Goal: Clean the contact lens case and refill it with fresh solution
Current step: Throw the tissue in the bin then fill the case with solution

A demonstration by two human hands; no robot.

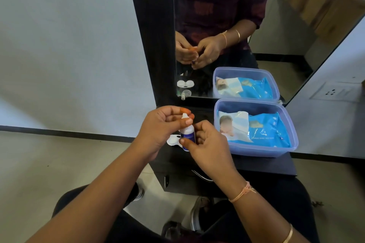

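Observation:
My right hand (207, 142) grips a small white solution bottle (188, 133) with a blue label, held upright above the dark shelf (262, 163). My left hand (162, 126) pinches the bottle's white tip (185, 116) between thumb and fingers. The white contact lens case (173, 141) lies on the shelf just behind and below the bottle, partly hidden by my hands; whether its wells are covered I cannot tell.
A translucent blue plastic box (292, 140) holding a blue pack of wet wipes (264, 130) stands on the shelf to the right. A mirror (276, 45) rises behind and reflects the hands, case and box. A drawer handle (201, 176) sits below the shelf front.

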